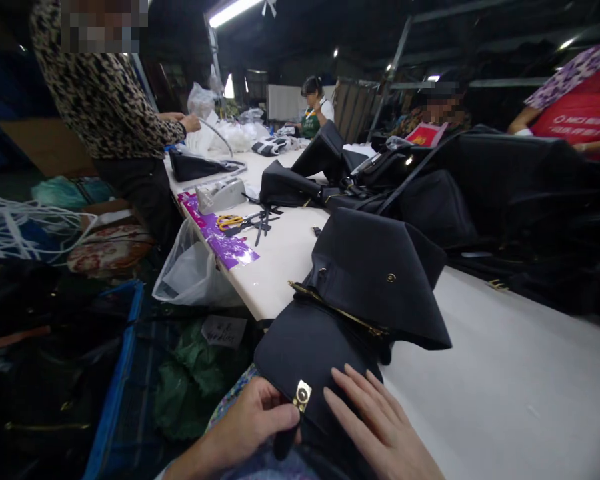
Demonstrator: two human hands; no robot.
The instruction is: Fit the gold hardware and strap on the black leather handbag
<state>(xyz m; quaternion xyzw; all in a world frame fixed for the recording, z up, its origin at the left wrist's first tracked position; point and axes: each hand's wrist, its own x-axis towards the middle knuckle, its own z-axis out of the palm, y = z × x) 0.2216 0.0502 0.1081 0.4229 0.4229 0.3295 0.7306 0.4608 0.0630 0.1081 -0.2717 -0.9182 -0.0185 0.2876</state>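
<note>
A black handbag (pixel 370 273) lies at the near edge of the table, its flap (pixel 315 350) spread toward me. Along its opening runs a gold zipper (pixel 337 309). My left hand (pixel 260 420) pinches the flap's edge right beside a gold clasp (pixel 303 395), thumb on top and fingers partly hidden beneath. Resting on the black flap to the right of the clasp, my right hand (pixel 373 420) has its fingers stretched out and holds nothing.
Yellow-handled scissors (pixel 230 221) and black strap scraps lie on the white table (pixel 510 373) near purple tape (pixel 225 240). More black bags (pixel 305 177) are piled behind and to the right. A blue crate (pixel 113 387) stands at lower left. Several people work around the table.
</note>
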